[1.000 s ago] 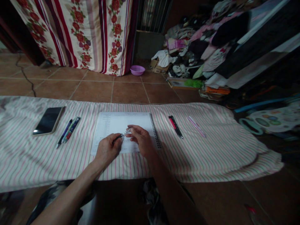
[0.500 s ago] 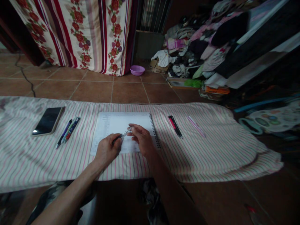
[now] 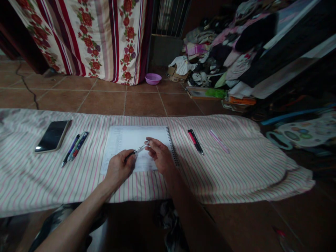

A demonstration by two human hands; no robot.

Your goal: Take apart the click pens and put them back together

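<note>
Over the spiral notebook, my left hand is closed around the dark end of a pen. The pen's clear, pale part slants up to the right. My right hand pinches its far tip between thumb and fingertips, the other fingers loosely curled. Whether the tip is a separate piece cannot be made out. Beneath both hands the notebook lies open on a light page with faint print, its coil on the right.
Left on the striped cloth are a smartphone and several pens. A red-and-black pen and a pink pen lie right. Beyond are a purple basin, a curtain and piled clothes.
My right fingertips have shifted slightly right and away from my left hand, and a little more of the pen's pale part shows between them. The view has moved very slightly.
</note>
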